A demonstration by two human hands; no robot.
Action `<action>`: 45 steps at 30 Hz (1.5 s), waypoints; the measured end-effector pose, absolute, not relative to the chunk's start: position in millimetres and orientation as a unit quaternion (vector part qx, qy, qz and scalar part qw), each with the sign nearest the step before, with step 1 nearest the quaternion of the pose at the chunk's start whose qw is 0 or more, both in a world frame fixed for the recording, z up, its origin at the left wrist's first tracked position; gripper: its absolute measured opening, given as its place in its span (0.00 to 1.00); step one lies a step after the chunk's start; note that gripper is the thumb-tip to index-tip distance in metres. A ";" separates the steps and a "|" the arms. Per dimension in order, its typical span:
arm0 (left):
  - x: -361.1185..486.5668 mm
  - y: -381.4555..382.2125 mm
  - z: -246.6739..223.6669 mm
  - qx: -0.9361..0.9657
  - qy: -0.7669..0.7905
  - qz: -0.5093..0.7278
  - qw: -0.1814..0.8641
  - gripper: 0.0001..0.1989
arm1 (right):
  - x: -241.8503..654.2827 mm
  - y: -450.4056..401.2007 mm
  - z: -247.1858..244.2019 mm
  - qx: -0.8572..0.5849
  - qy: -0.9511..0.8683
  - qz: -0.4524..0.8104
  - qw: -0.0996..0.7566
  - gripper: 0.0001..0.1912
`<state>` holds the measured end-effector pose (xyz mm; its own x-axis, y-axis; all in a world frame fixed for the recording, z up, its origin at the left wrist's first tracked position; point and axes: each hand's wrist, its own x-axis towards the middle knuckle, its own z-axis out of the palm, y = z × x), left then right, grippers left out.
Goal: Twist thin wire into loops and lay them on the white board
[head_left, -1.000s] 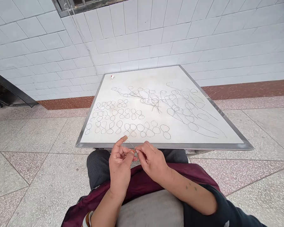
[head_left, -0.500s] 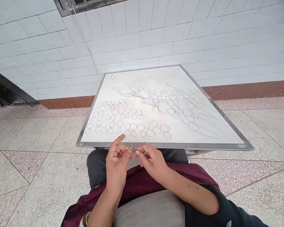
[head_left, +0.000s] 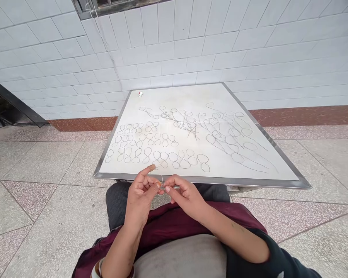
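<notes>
A thin wire (head_left: 162,178) curves up between my hands, just off the table's front edge. My left hand (head_left: 143,192) pinches it between thumb and fingers, its index finger raised. Close beside it, my right hand (head_left: 183,195) has thumb and index finger pressed together on the same wire. Fingers hide most of the wire. Several figure-eight wire loops (head_left: 205,163) lie in rows on the left and front of the white table. Longer wires with looped ends (head_left: 237,157) spread over its middle and right.
The white table (head_left: 174,94) has a grey metal rim and stands near a tiled wall (head_left: 188,54). A small red and white object (head_left: 140,94) sits at its far left corner. My knees are under the front edge.
The view has shifted slightly. The wire loop above my left hand has turned and now shows as a narrower curve. Both hands stay close together, gripping it.
</notes>
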<state>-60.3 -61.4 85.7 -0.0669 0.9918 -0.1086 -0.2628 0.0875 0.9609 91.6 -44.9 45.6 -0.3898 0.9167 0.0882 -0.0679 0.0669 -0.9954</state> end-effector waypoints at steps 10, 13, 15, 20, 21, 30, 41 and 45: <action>-65.2 -61.6 84.8 0.398 0.487 0.472 0.618 0.27 | 95.2 -40.4 54.9 -0.324 -0.472 0.712 0.406 0.07; -63.8 -61.8 86.8 0.378 0.491 0.466 0.631 0.27 | 94.6 -38.8 54.3 -0.326 -0.439 0.731 0.408 0.07; -62.8 -62.4 88.7 0.367 0.483 0.473 0.639 0.27 | 93.9 -37.6 54.8 -0.325 -0.426 0.736 0.413 0.07; -61.9 -63.5 89.9 0.351 0.463 0.492 0.649 0.25 | 94.1 -36.3 58.5 -0.325 -0.422 0.731 0.427 0.07; -61.9 -63.5 89.2 0.347 0.458 0.494 0.652 0.25 | 94.5 -36.3 59.0 -0.325 -0.419 0.731 0.428 0.07; -62.4 -62.9 80.4 0.268 0.454 0.503 0.685 0.21 | 95.9 -35.2 58.2 -0.321 -0.399 0.748 0.421 0.09; -64.4 -65.3 78.4 0.257 0.471 0.500 0.680 0.24 | 90.4 -35.3 49.8 -0.338 -0.434 0.706 0.446 0.08; -64.6 -65.5 77.1 0.268 0.464 0.490 0.688 0.22 | 89.1 -35.5 47.2 -0.339 -0.437 0.694 0.461 0.07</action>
<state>-64.6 -65.5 77.1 0.0901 0.9225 -0.3754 -0.4254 0.3765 0.8230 89.1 -35.5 47.2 -0.3454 0.9359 -0.0688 -0.3431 -0.1941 -0.9190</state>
